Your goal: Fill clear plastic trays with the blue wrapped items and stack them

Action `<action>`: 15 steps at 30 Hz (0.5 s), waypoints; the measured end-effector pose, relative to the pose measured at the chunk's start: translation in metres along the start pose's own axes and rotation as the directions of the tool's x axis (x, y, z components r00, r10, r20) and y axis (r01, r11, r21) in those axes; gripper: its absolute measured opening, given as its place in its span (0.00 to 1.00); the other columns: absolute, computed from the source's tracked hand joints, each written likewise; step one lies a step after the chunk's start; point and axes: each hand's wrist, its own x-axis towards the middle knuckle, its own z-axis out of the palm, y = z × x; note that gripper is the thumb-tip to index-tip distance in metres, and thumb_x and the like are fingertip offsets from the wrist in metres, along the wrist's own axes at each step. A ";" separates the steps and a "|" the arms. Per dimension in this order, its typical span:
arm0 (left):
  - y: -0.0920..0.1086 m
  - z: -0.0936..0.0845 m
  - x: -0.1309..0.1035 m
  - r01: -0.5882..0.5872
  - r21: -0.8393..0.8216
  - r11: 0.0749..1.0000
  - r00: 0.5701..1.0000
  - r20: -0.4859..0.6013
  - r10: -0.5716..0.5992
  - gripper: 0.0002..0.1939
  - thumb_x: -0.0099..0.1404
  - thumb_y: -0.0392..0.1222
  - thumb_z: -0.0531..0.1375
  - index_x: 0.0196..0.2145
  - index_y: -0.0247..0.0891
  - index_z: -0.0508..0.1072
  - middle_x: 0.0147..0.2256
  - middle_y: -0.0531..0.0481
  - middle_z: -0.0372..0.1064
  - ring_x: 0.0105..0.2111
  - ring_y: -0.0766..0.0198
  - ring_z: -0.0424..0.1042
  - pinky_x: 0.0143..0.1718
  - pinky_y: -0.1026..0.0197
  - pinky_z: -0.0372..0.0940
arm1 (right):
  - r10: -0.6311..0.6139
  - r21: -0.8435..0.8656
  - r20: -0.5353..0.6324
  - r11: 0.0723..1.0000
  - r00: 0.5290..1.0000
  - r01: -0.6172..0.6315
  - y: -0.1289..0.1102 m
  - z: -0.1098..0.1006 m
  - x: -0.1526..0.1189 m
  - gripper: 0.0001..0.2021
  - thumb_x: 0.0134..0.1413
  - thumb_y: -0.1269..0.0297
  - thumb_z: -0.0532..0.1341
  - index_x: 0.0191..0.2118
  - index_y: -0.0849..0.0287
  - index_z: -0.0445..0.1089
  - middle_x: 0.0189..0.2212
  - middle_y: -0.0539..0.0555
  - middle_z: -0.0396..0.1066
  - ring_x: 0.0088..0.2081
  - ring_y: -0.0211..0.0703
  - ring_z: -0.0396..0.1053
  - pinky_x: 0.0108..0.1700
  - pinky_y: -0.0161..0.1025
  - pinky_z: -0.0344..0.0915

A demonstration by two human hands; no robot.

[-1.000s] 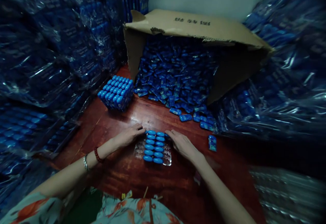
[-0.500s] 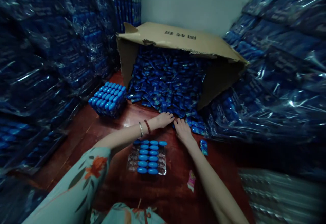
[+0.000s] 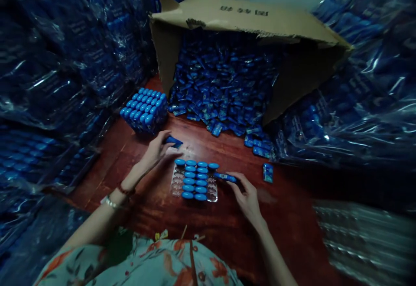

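A clear plastic tray point(image 3: 212, 194) lies on the red-brown wooden surface, its middle columns and back row filled with blue oval pieces point(image 3: 189, 181); hollows at both sides show bare. My left hand point(image 3: 158, 148) pinches a blue wrapped packet point(image 3: 173, 141) beyond the tray's back left corner. Between the fingers of my right hand point(image 3: 246, 194) is another blue packet point(image 3: 224, 177), its far end at the tray's right edge. Many similar packets point(image 3: 224, 86) spill from a cardboard box point(image 3: 240, 15) lying on its side.
A stacked block of blue pieces point(image 3: 143, 108) stands at the back left. Plastic-wrapped blue stacks point(image 3: 48, 73) rise at the left and also at the right. One loose packet point(image 3: 268, 173) lies right of my right hand. Clear empty trays point(image 3: 364, 238) sit at the lower right.
Both hands have drawn back from the packet pile and moved apart, each now with a packet. The view has shifted, and a blue piece now shows at the tray's back left corner.
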 end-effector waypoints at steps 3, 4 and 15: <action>0.003 -0.024 -0.056 0.172 0.007 0.985 0.970 -0.175 -0.169 0.16 0.61 0.46 0.59 0.45 0.37 0.66 0.37 0.49 0.69 0.37 0.63 0.71 0.37 0.61 0.69 | -0.107 -0.013 0.023 0.994 0.994 0.107 -0.001 0.019 0.002 0.09 0.59 0.63 0.54 0.43 0.55 0.69 0.40 0.54 0.72 0.43 0.42 0.69 0.47 0.41 0.65; 0.005 -0.026 -0.072 0.183 0.014 0.983 0.967 -0.184 -0.178 0.14 0.61 0.47 0.59 0.43 0.37 0.67 0.36 0.49 0.68 0.35 0.63 0.71 0.36 0.62 0.69 | -0.139 -0.045 0.050 0.989 0.989 0.142 0.000 0.022 0.004 0.10 0.60 0.64 0.54 0.44 0.55 0.68 0.40 0.54 0.71 0.42 0.42 0.69 0.47 0.41 0.66; 0.020 0.031 -0.106 -0.080 0.097 0.992 0.974 -0.203 0.099 0.12 0.67 0.36 0.52 0.47 0.40 0.68 0.40 0.46 0.68 0.40 0.63 0.71 0.40 0.61 0.69 | -0.170 -0.618 0.580 0.545 0.797 0.566 -0.028 0.017 0.033 0.20 0.59 0.76 0.46 0.52 0.58 0.66 0.38 0.58 0.70 0.40 0.46 0.63 0.42 0.42 0.59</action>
